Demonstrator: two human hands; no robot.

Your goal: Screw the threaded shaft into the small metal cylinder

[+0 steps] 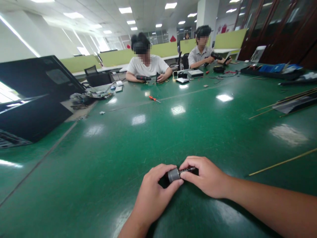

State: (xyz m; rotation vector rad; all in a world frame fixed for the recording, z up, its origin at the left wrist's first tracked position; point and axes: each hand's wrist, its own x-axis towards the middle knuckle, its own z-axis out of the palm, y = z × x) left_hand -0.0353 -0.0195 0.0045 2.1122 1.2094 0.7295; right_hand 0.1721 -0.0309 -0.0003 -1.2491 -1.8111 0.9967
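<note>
Close in front of me, low over the green table, is a short grey cylinder with a thin dark ridged shaft point(174, 175). My left hand point(155, 191) curls around the cylinder, thumb below and index finger above. My right hand point(204, 175) pinches the shaft end between thumb and fingertips, right beside the cylinder. The two hands' fingertips almost meet at the join. The far end of the shaft is partly hidden by my right hand, and the cylinder's left end lies in shadow inside my left hand.
An orange screwdriver point(154, 99) lies on the green table point(119, 148). Thin brass-coloured rods point(282, 162) are on the right, below a black tray point(269, 72). Dark panels point(37, 76) stand at left. Two people point(148, 66) sit across with power drills point(143, 78).
</note>
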